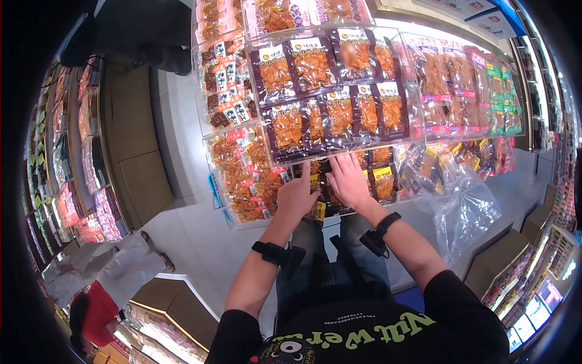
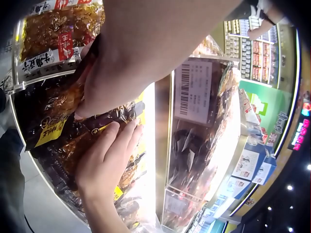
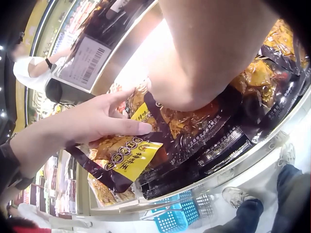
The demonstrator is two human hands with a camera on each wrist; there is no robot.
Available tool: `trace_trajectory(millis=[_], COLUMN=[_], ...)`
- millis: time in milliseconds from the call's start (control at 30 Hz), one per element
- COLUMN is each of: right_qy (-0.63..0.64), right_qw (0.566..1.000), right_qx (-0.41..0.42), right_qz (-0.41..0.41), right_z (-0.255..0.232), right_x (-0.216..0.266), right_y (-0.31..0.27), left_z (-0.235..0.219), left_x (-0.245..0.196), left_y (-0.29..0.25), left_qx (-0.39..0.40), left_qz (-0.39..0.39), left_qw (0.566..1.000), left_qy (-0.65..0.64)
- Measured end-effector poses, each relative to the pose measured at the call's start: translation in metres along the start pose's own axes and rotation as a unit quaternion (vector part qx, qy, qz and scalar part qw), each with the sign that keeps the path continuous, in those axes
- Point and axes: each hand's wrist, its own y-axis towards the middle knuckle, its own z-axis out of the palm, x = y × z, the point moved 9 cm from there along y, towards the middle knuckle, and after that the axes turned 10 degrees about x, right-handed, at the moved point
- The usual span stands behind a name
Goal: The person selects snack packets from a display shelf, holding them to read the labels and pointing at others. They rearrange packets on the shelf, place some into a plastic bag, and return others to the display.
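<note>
My left hand (image 1: 295,197) is at the lower tray of vacuum-packed snacks, under the front edge of the upper tray. Between its thumb and fingers it pinches a black snack pack with a yellow label (image 3: 127,162), seen tilted in the right wrist view. Beside it, my right hand (image 1: 350,185) lies with straight fingers on other black packs (image 1: 383,185) in the same tray. In the left wrist view those fingers (image 2: 112,136) spread flat over the shiny wrappers. The upper tray's edge partly hides the fingertips in the head view.
Above sits a clear upper tray (image 1: 339,148) of dark packs with orange contents. Red-and-white packs (image 1: 239,176) fill the left section. A clear plastic bag (image 1: 464,209) hangs at the right. A blue basket (image 3: 177,213) is below, and a person in red (image 1: 100,312) is behind left.
</note>
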Motion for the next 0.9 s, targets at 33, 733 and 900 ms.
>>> trace_trajectory(millis=[33,733,900], right_qy=[0.001,0.062,0.158], right_qw=[1.0,0.996,0.985], right_qx=[0.0,-0.022,-0.049], right_qz=[0.0,-0.053,-0.042], right_z=[0.001,-0.009,-0.055], right_x=[0.0,0.004,0.019], right_y=[0.0,-0.015,-0.035], left_z=[0.0,-0.013,-0.026], left_x=[0.0,-0.002,0.004], left_y=[0.0,-0.031,-0.067], left_qx=[0.0,-0.036,-0.097], left_qz=[0.0,0.022,0.053], left_qw=[1.0,0.997,0.95], left_qy=[-0.002,-0.066,-0.293])
